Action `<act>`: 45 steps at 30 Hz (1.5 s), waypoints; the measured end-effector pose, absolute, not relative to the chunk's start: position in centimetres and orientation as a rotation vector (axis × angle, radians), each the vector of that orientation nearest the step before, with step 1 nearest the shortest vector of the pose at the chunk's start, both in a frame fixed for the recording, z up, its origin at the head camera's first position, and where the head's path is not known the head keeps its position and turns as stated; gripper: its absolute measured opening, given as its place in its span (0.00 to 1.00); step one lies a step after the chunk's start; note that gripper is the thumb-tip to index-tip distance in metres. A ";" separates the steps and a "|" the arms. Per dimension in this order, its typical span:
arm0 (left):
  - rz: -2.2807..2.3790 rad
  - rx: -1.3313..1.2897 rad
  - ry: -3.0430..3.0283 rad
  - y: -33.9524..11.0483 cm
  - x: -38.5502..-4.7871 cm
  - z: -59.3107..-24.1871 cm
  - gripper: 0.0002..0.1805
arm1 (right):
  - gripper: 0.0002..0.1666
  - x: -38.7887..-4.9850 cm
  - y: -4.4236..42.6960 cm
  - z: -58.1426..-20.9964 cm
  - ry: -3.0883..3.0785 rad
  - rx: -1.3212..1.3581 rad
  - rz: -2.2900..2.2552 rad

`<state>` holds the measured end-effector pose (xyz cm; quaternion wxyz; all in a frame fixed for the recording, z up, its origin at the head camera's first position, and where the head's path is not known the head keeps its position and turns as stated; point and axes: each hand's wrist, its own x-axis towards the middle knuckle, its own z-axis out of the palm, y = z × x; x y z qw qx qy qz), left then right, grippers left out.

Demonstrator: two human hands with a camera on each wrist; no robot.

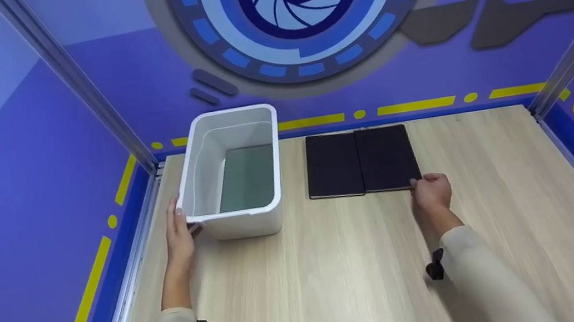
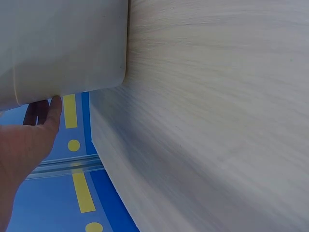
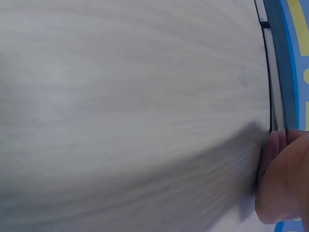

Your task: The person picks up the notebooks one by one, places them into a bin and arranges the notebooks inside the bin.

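A white plastic bin (image 1: 235, 226) stands at the left of the table, with a flat grey-green rectangle (image 1: 248, 175) at its bottom, of a kind I cannot tell. My left hand (image 1: 180, 240) rests its fingers against the bin's near left corner; the left wrist view shows those fingertips (image 2: 56, 104) touching its wall. Two black notebooks, a left one (image 1: 332, 166) and a right one (image 1: 386, 158), lie flat side by side, their edges meeting. At the right notebook's near right corner, my right hand (image 1: 433, 192) pinches the cover and pages between thumb and curled fingers.
Light wood tabletop (image 1: 336, 272) spreads in front of the bin and notebooks. Behind them rises a blue patterned wall (image 1: 324, 102), and metal-framed side panels (image 1: 118, 319) bound the table. Each sleeve bears a small black wrist camera (image 1: 435, 265).
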<state>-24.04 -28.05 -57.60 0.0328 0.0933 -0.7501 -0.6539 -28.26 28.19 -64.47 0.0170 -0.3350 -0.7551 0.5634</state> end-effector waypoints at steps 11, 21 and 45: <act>-2.029 0.282 -2.292 -28.0 -24.1 -57.7 0.32 | 0.28 -28.3 27.7 -65.3 -2.152 -1.020 1.879; -2.015 0.267 -2.309 -28.0 -24.0 -57.8 0.32 | 0.30 -28.8 27.0 -64.8 -2.193 -0.988 1.848; -1.984 0.240 -2.319 -28.2 -24.1 -57.7 0.32 | 0.20 -29.0 27.4 -61.7 -2.334 -0.960 1.842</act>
